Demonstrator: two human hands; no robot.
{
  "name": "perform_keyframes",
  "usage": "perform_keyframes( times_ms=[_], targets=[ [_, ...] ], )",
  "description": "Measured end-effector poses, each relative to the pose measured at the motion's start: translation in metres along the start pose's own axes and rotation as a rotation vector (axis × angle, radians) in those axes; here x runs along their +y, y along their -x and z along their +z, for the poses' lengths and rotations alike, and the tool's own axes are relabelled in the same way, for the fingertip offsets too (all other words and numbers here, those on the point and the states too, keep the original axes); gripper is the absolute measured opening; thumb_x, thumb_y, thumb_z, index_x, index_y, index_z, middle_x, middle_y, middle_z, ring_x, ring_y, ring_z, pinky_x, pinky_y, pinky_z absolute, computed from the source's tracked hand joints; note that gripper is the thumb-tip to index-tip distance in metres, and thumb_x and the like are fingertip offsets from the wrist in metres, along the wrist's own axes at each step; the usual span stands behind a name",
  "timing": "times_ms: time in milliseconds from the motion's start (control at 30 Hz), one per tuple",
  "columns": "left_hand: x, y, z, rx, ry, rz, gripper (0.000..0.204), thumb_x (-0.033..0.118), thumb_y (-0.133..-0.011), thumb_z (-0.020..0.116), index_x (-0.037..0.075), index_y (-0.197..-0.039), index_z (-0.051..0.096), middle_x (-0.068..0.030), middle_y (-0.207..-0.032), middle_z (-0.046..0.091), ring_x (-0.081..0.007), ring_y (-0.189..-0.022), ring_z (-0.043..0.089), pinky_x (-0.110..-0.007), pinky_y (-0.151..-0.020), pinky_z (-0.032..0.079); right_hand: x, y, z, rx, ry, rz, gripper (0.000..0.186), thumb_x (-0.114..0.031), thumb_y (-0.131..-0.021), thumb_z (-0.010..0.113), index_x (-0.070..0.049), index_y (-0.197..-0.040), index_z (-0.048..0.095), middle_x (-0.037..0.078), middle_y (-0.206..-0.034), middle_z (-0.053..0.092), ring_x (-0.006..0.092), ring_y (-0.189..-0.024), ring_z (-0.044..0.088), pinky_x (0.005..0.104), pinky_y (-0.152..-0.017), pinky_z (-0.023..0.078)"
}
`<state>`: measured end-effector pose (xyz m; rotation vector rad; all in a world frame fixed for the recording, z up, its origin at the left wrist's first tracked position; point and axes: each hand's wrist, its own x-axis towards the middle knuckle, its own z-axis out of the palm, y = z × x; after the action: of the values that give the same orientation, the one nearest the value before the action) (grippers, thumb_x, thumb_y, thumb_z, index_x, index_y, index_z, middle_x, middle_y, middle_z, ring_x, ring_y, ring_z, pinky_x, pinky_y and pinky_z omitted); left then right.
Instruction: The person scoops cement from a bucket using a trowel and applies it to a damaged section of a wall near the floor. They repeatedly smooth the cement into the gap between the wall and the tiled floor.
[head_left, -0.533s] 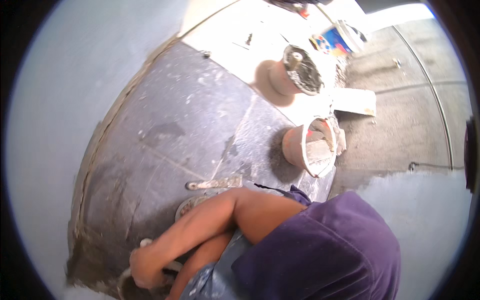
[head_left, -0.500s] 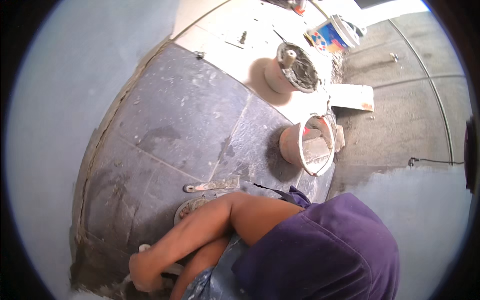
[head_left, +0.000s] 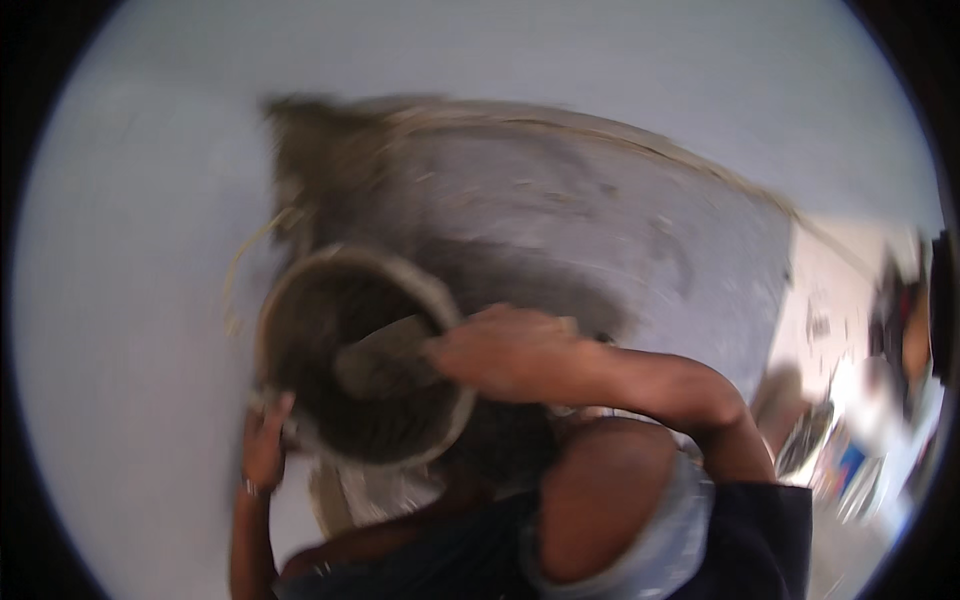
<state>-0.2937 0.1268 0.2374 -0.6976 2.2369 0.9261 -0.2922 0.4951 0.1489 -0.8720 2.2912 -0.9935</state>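
Observation:
A round bucket (head_left: 460,420) stands in front of me against the wall corner, its inside dark and its contents blurred. My left hand (head_left: 265,445) is closed on the bucket's near left rim, with the thumb showing at the edge. Over the right rim reaches my right hand (head_left: 500,352), its fingers wrapped round the handle end of a trowel. The wide grey blade of the trowel (head_left: 385,360) is inside the bucket. Motion blur hides the handle and whether the blade carries anything.
Grey floor tiles (head_left: 700,255) spread beyond the bucket to a curved wall edge. Pale blue wall (head_left: 150,300) rises close on the left. At the far right, blurred, are a mortar bucket (head_left: 805,440) and a blue-and-white pail (head_left: 850,465) near a lighter floor (head_left: 825,300).
My view has swung left toward the corner, so the bucket and left hand now show. My right hand has come up from the lower left to the bucket, with the trowel blade inside.

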Motion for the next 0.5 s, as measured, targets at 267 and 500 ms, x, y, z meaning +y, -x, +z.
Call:
perform_keyframes(
  times_ms=[267,500],
  targets=[
    [-0.031,0.02,0.031,0.154,0.351,-0.167,0.055,0.046,-0.089,0.072,-0.003,-0.108,0.061,-0.0104,-0.089,0.063,-0.0215,-0.076,0.069,-0.037,-0.053,0.062,-0.018,0.026,-0.045,-0.116,0.015,-0.052,0.029,-0.012,-0.086,0.067,-0.005,-0.113,0.06,0.019,-0.102,0.067,0.0368,-0.091,0.069,0.0475,-0.079,0.056],
    [-0.053,0.049,0.041,0.071,0.453,-0.24,0.066,0.045,-0.089,0.071,-0.009,-0.118,0.048,-0.0198,-0.11,0.055,-0.0293,-0.087,0.067,-0.04,-0.057,0.064,0.015,0.065,-0.088,0.158,0.16,0.16,0.032,-0.005,-0.077,0.076,-0.003,-0.105,0.063,0.019,-0.084,0.068,0.0388,-0.071,0.068,0.0432,-0.063,0.053]
  ],
)
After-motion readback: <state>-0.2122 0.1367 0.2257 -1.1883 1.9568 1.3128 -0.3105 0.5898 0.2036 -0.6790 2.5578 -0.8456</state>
